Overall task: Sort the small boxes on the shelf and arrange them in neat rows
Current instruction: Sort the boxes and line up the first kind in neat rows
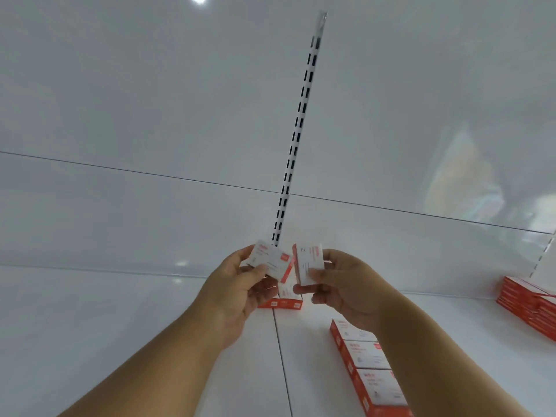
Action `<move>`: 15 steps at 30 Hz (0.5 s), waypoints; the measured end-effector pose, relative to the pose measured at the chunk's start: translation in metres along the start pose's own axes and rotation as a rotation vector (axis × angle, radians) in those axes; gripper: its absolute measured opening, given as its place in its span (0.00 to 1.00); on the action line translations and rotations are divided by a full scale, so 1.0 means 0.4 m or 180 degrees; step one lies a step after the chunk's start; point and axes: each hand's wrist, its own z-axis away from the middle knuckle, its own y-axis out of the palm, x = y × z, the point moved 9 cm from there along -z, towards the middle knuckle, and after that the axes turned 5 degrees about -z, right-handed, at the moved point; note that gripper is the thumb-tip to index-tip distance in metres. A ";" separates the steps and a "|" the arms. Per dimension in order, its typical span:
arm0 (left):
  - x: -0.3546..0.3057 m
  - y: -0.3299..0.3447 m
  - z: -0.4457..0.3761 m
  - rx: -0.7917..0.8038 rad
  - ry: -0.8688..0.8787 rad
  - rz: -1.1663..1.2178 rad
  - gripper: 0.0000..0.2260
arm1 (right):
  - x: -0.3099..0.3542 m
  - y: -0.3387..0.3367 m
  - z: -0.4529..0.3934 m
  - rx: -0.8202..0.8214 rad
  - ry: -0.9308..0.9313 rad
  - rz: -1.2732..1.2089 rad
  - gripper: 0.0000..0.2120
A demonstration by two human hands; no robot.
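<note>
i am holding two small red-and-white boxes up above the white shelf (150, 326), one in each hand. my left hand (237, 299) is pinching the left box (269, 263) between thumb and curled fingers, its printed white face tilted toward me. my right hand (343, 284) is pinching the right box (309, 264) the same way, thumb on the front face, the box standing nearly upright. the two boxes are just beside each other, and i cannot tell whether their near edges are touching.

below my hands, a further box or two (281, 300) are lying on the shelf near the back wall, half hidden behind my fingers. toward the front of the shelf, on the right, a row of three boxes (365, 367) is running end to end, red sides facing left. a larger stack of red boxes (528, 305) is sitting at the far right edge of the shelf, well apart from the rest.

as i judge it, i am comparing or squaring up the pair in my hands before setting them down, so the sorting is only partly done. the next move is calling for turning both boxes to match the row's facing, then lowering them flush against boxes already placed, without nudging the row out of line.
</note>
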 end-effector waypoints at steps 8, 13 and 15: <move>0.015 0.035 0.032 0.0071 -0.0228 -0.0178 0.09 | 0.015 -0.104 0.055 -0.0451 -0.0307 0.0373 0.10; 0.025 0.096 0.058 0.0064 -0.0121 -0.0917 0.12 | 0.041 -0.192 0.108 -0.0523 -0.0471 0.0424 0.07; 0.024 0.135 0.055 0.0001 0.0003 -0.1401 0.11 | 0.051 -0.227 0.122 -0.0507 -0.0491 0.0534 0.07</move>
